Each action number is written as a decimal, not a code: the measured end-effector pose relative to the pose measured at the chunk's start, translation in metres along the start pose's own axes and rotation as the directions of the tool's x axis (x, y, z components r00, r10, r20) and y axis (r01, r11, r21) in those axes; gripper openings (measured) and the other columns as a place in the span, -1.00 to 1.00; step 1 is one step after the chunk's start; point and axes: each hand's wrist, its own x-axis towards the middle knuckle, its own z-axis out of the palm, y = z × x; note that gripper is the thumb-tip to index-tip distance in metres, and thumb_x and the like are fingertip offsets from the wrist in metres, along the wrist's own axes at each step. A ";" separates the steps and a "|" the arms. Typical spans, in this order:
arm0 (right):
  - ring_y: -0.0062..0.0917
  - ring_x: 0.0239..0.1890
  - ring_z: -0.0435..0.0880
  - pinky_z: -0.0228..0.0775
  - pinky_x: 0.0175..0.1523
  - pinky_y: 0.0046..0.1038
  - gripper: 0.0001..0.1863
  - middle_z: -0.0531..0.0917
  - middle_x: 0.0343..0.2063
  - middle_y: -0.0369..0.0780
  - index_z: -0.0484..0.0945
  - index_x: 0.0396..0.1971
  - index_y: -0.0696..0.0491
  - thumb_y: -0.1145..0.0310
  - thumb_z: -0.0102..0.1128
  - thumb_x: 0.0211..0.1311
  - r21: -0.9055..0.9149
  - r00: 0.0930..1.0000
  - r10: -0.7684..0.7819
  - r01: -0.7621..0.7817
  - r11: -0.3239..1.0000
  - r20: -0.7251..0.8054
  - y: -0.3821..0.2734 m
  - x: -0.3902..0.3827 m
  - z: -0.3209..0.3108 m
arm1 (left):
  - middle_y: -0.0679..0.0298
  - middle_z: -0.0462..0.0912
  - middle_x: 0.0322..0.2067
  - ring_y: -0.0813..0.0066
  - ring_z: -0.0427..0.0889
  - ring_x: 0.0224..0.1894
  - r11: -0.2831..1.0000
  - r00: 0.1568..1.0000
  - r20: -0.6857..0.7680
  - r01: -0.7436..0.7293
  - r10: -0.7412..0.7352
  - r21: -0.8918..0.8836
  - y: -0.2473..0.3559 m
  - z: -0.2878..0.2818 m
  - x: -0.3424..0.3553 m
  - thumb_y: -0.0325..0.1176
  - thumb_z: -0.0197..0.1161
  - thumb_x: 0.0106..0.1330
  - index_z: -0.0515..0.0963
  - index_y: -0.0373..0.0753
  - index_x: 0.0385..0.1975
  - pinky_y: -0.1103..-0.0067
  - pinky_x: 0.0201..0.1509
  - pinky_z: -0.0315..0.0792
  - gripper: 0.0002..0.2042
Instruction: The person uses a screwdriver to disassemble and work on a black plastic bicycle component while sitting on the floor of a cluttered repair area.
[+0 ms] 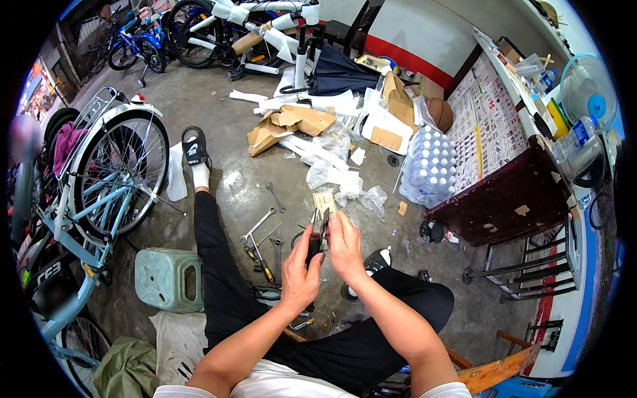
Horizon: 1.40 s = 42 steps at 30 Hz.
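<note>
Both my hands are raised in the middle of the view, close together over the floor. My left hand (pixel 302 270) is closed round a black part (pixel 314 247), its thumb along the side. Fingers and thumb of my right hand (pixel 344 247) pinch the dark metal end of the same piece; its exact kind I cannot make out. A cream printed card (pixel 324 201) shows just beyond my fingertips. On the floor to the left lie a combination wrench (pixel 257 224), an adjustable wrench (pixel 277 255) and a yellow-and-black screwdriver (pixel 267 270).
A light-blue bicycle (pixel 119 192) and a green plastic stool (pixel 167 278) stand left. Cardboard (pixel 292 123) and plastic wrapping are strewn ahead, before a partly wrapped bicycle (pixel 265 33). Bottled water (pixel 428 166) sits by a dark wooden counter (pixel 511 205) on the right.
</note>
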 end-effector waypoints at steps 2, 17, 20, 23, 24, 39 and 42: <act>-0.30 -0.59 0.48 0.29 -0.42 -0.27 -0.57 0.49 -0.63 -0.14 0.40 -0.40 0.13 0.10 -0.11 0.62 0.029 1.000 -0.018 0.019 0.999 -0.006 0.002 -0.002 0.005 | -0.10 0.61 0.11 -0.03 0.64 0.12 1.000 1.000 0.001 -0.021 0.021 0.016 0.001 -0.004 0.001 -0.56 0.23 0.35 0.30 -0.36 0.42 0.30 0.17 0.50 -0.40; 0.12 -0.43 0.63 0.40 -0.36 0.00 -0.74 0.60 -0.54 0.08 0.39 -0.21 0.09 0.17 -0.02 0.57 -0.369 0.980 -0.177 0.198 0.908 0.089 -0.012 0.002 -0.005 | -0.11 0.60 0.19 0.28 0.61 0.20 0.992 0.995 0.040 0.099 -0.096 -0.083 0.000 -0.007 0.008 -0.49 0.17 0.42 0.31 -0.41 0.40 0.43 0.27 0.44 -0.46; 0.02 -0.45 0.63 0.40 -0.37 -0.06 -0.77 0.60 -0.53 0.00 0.42 -0.29 0.10 0.25 0.10 0.50 -0.385 0.956 -0.293 0.277 0.881 0.016 -0.011 0.006 -0.009 | -0.07 0.65 0.09 0.29 0.65 0.09 0.983 0.991 0.063 0.125 -0.117 -0.132 0.008 -0.006 0.009 -0.48 0.18 0.43 0.32 -0.37 0.41 0.44 0.17 0.48 -0.46; -0.04 -0.47 0.62 0.39 -0.39 -0.11 -0.79 0.60 -0.51 -0.05 0.43 -0.35 0.09 0.30 0.14 0.47 -0.433 0.872 -0.488 0.452 0.780 0.033 -0.014 0.011 -0.016 | 0.01 0.70 -0.12 0.42 0.64 -0.18 0.982 0.992 0.054 0.117 -0.110 -0.145 0.012 -0.006 0.007 -0.46 0.17 0.44 0.32 -0.34 0.42 0.47 -0.02 0.52 -0.46; -0.05 -0.56 0.57 0.33 -0.43 -0.16 -0.79 0.54 -0.63 -0.09 0.45 -0.38 0.08 0.31 0.13 0.48 -0.427 0.820 -0.573 0.522 0.738 0.012 -0.012 0.015 -0.016 | 0.02 0.70 -0.14 0.44 0.62 -0.20 0.977 0.989 0.069 0.137 -0.127 -0.163 0.015 -0.007 0.006 -0.45 0.17 0.45 0.32 -0.34 0.42 0.48 -0.04 0.51 -0.46; -0.03 -0.47 0.64 0.41 -0.39 -0.13 -0.63 0.61 -0.55 -0.06 0.42 -0.36 0.11 0.13 -0.05 0.58 -0.308 0.994 -0.093 0.107 0.945 0.059 -0.019 0.009 0.000 | 0.02 0.70 -0.04 0.38 0.69 -0.07 0.974 0.991 -0.004 0.130 -0.133 -0.184 -0.003 -0.007 0.002 -0.46 0.22 0.45 0.32 -0.41 0.39 0.47 0.05 0.53 -0.47; -0.07 -0.49 0.64 0.45 -0.37 -0.12 -0.80 0.60 -0.58 -0.08 0.43 -0.34 0.08 0.30 0.19 0.42 -0.439 0.904 -0.419 0.411 0.799 0.084 -0.016 0.013 -0.005 | 0.25 0.67 -0.02 0.60 0.58 -0.05 0.888 0.972 0.003 0.216 -0.236 -0.405 0.004 -0.003 0.005 -0.40 0.20 0.52 0.33 -0.39 0.41 0.61 0.04 0.48 -0.49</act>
